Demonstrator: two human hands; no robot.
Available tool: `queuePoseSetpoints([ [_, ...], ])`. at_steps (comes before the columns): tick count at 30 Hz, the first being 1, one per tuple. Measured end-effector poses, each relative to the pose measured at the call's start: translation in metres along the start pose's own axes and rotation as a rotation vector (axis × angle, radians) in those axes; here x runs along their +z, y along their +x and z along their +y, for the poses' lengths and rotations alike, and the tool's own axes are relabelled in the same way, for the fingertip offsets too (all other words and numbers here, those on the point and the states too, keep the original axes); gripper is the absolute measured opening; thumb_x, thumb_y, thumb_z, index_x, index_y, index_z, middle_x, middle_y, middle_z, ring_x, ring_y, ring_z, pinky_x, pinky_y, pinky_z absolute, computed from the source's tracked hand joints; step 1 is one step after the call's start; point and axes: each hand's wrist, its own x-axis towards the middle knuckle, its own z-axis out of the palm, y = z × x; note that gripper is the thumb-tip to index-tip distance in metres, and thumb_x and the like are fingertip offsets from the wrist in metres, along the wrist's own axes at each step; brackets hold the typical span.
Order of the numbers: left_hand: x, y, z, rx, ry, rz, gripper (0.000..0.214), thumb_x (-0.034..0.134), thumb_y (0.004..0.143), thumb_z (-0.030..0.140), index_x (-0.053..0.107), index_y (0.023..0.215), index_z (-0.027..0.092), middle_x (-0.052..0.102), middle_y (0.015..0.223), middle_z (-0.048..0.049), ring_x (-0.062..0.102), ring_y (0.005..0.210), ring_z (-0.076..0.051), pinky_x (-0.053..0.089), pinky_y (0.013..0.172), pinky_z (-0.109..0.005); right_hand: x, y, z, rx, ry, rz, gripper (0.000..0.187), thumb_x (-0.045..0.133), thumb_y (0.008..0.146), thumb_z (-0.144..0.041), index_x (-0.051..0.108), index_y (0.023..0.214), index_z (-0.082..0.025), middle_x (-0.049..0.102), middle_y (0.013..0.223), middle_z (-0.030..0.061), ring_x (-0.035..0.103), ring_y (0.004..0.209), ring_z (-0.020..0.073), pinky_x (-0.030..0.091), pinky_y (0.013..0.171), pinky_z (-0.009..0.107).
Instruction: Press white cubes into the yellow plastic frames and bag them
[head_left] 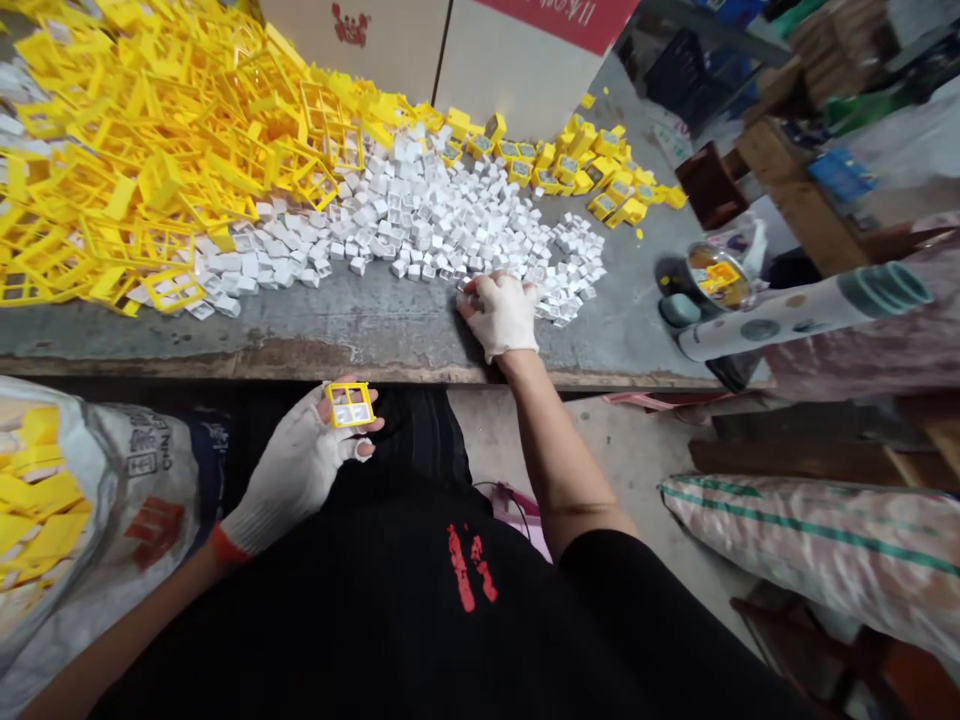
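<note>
My left hand (304, 455), in a white glove with bare fingertips, holds a small yellow plastic frame (349, 385) in front of the table edge. The frame has a grid of openings; white pieces (352, 413) fill its lower two, and the upper two are see-through. My right hand (501, 312), gloved the same way, rests at the near edge of a heap of small white plastic cubes (420, 215). Its fingers are curled down among the cubes, and what lies between the fingertips is hidden.
Yellow frames (172, 140) are heaped at the left of the grey table (360, 335). Yellow blocks (592, 165) lie right of a large carton (517, 70). A patterned tumbler (780, 318) and a metal bowl (716, 280) are at the right. An open sack (142, 480) of yellow pieces stands lower left.
</note>
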Motion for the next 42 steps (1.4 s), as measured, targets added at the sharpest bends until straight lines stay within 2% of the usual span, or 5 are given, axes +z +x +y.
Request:
queuePoseSetpoints([
  [12,0.01,0.0,-0.006,-0.038,-0.074,-0.13,0.045,0.091,0.086,0.044,0.076,0.12,0.018,0.081,0.115,-0.0148,0.076,0.082,-0.026,0.056,0.06,-0.031,-0.017,-0.093,-0.041,-0.169,0.851,-0.008,0.018,0.076,0.097,-0.043,0.078,0.11,-0.03,0.083,0.106,0.0026,0.077,0.1,0.0248,0.061,0.096,0.044],
  [19,0.016,-0.007,-0.007,-0.091,-0.129,-0.208,0.042,0.097,0.082,0.041,0.074,0.109,0.018,0.077,0.102,-0.0079,0.076,0.079,-0.024,0.057,0.06,-0.031,-0.041,-0.118,-0.075,-0.47,0.658,-0.016,0.02,0.071,0.106,-0.047,0.083,0.102,-0.032,0.088,0.109,0.0037,0.081,0.101,0.0281,0.058,0.099,0.051],
  [27,0.013,-0.01,-0.007,-0.07,-0.109,-0.202,0.054,0.105,0.072,0.047,0.076,0.111,0.023,0.079,0.104,-0.0066,0.076,0.083,-0.023,0.06,0.062,-0.029,-0.03,-0.13,-0.084,-0.475,0.522,-0.08,0.025,0.067,0.108,-0.049,0.086,0.104,-0.033,0.084,0.133,0.0047,0.076,0.117,0.0295,0.059,0.104,0.051],
  [35,0.009,-0.002,-0.007,-0.063,-0.092,-0.13,0.053,0.104,0.071,0.043,0.076,0.111,0.022,0.082,0.115,-0.0105,0.079,0.088,-0.026,0.058,0.062,-0.03,-0.026,-0.07,-0.017,-0.195,0.371,0.042,0.03,0.066,0.106,-0.034,0.08,0.131,-0.032,0.079,0.136,0.009,0.074,0.123,0.0305,0.058,0.11,0.052],
  [42,0.01,-0.001,-0.006,-0.048,-0.065,-0.088,0.049,0.099,0.077,0.046,0.075,0.11,0.019,0.081,0.114,-0.014,0.078,0.083,-0.027,0.058,0.06,-0.032,-0.023,-0.023,-0.012,-0.145,0.185,-0.209,0.016,0.075,0.094,-0.022,0.083,0.108,-0.027,0.083,0.108,0.0075,0.075,0.107,0.0315,0.055,0.103,0.053],
])
